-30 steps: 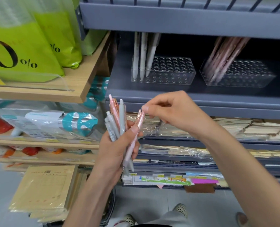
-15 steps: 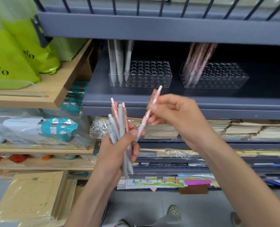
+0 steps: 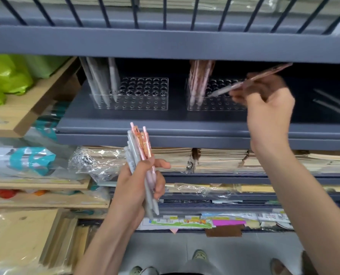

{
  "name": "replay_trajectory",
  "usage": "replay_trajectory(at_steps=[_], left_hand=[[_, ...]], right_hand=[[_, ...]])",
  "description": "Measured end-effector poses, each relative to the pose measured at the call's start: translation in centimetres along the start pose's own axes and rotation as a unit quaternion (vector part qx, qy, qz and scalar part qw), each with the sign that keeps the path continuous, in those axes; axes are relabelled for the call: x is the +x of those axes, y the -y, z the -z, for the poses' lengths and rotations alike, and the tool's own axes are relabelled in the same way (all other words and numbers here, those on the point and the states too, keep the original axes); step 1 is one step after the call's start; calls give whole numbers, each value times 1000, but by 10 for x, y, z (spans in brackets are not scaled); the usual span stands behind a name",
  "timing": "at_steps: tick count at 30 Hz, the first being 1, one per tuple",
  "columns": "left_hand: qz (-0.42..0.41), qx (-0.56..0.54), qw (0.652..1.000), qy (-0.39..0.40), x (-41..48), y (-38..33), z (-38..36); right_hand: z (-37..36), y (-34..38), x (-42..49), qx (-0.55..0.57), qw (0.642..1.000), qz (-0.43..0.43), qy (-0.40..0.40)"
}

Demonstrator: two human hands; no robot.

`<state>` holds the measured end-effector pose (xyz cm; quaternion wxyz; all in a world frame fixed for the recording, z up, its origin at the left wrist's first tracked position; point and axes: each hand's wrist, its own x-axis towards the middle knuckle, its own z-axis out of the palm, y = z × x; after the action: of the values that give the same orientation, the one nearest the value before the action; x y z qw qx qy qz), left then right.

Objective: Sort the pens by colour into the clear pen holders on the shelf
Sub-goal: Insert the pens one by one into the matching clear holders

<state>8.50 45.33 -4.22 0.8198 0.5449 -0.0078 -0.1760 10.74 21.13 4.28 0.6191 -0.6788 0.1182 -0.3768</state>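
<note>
**Item 1. Right hand (image 3: 264,102).** Raised in front of the grey shelf (image 3: 185,130) and motion-blurred. The fingers are curled and pinch a single pink pen (image 3: 237,85) near its middle.
- The pen lies on a slant through the grip. Its clicker end sticks out up and to the right of the fingers, and its pale tip reaches down and to the left of them.
- The tip is over the hole grid of the right clear holder (image 3: 215,107), which sits just left of and below the grip. Blur hides whether the tip touches the holder.
- A cluster of pink pens (image 3: 198,80) stands leaning in that holder's left end, beyond the held pen's tip.

**Item 2. Left hand (image 3: 137,189).** Held low, below the shelf's front edge. The fingers are wrapped round a bundle of pens (image 3: 139,145), with the thumb laid across the front.
- The bundle holds grey and pink pens, roughly upright. The clicker ends rise above the fist and the tips show beneath it.
- The grey pens sit on the left side of the grip and the pink ones on the right.

**Item 3. Left clear holder (image 3: 141,105).** On the shelf, above this grip and well to the left of the right hand's. Grey pens (image 3: 103,82) lean in its left columns.

**Item 4. Stacked notebooks (image 3: 215,157).** On the tier under the shelf, between the two hands.
</note>
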Motion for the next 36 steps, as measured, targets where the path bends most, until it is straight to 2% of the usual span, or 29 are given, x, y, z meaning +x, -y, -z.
replay_trajectory(at_steps=[5,9,13,18,22,31,34,36], left_hand=[[-15,-2,1000,-13,1,7,-12],[-8,-31,999,-38,3,8,-18],[-2,-54,997,-52,2,9,-21],[-13,-30,998,-48,-3,9,-20],[-11,-42,997,-64,-5,9,-19],[-32,-23,998,-41,-12,3,-15],[-39,-6,999,-37,-15,-1,-16],[-45,4,998,-35,-15,-1,-16]], right_hand=[[-2,-18,31,3,998,55,9],[-13,-26,51,-120,991,53,27],[-21,-25,65,-323,941,58,80],[-34,-15,71,-420,885,110,167],[-39,-13,68,-457,857,140,192],[-35,-9,67,-424,880,80,198],[-28,-6,58,-389,911,74,119],[-23,-1,39,-277,955,63,88]])
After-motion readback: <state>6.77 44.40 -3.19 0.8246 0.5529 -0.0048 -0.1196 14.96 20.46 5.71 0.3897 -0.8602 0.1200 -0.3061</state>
